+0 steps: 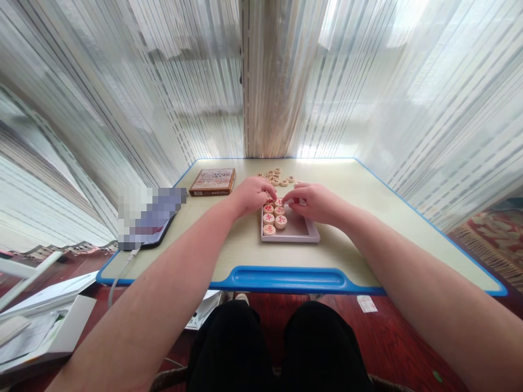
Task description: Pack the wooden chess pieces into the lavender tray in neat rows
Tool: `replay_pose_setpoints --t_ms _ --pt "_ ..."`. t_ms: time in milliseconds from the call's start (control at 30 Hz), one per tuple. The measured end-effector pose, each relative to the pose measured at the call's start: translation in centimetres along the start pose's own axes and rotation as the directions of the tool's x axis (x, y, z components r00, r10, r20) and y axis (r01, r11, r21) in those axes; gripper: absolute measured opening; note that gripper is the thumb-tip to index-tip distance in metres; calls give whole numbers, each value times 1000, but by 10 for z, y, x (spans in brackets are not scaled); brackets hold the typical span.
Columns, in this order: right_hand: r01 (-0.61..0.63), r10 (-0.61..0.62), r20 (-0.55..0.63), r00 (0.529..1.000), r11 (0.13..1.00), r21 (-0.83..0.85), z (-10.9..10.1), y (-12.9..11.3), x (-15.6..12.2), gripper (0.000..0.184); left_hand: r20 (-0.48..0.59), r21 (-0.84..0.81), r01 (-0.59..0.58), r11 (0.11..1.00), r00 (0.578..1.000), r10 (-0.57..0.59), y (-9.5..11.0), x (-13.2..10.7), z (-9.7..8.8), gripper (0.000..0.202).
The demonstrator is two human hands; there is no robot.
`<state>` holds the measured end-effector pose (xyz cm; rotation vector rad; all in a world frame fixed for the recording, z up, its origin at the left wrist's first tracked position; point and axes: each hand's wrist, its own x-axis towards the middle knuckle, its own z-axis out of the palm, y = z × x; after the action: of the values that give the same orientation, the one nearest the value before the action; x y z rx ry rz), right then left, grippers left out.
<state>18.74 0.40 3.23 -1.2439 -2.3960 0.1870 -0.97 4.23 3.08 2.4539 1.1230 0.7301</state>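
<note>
A shallow white box tray [291, 238] sits near the table's front, with round wooden Chinese chess pieces [268, 219] in two columns along its left side. Their red characters face up. My left hand [254, 195] reaches over the tray's far left corner, its bent fingers closed at a piece in the far row and partly hiding it. From the other side comes my right hand [310, 202]. Its forefinger stretches to the far piece of the second column [279, 202], while the thumb stays apart below, over the bare right part of the tray.
More loose chess pieces [276, 177] lie beyond my hands. A brown printed box [213, 181] rests at the back left. A phone [157, 223] with a white cable [122, 272] leans by the left edge. Blue edging [288, 279] rims the table; striped curtains [265, 81] hang behind.
</note>
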Motion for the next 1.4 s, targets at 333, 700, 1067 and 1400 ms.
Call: replay_pose_setpoints --t_ms 333,700,1067,1400 --pt "-8 8 13 1000 1000 -16 -3 1 0 27 -7 0 0 1000 1000 0 -3 1 2 39" --pt "3 -3 11 1000 1000 -29 -2 1 0 26 -6 2 10 1000 1000 -10 0 0 1 41" --pt "-7 7 18 1000 999 -33 -5 -2 -1 27 -15 25 9 1000 1000 -9 -2 1 -1 39" --pt "2 -1 22 1000 999 -36 -4 -2 1 27 -11 -37 -3 999 1000 3 -5 1 -1 42"
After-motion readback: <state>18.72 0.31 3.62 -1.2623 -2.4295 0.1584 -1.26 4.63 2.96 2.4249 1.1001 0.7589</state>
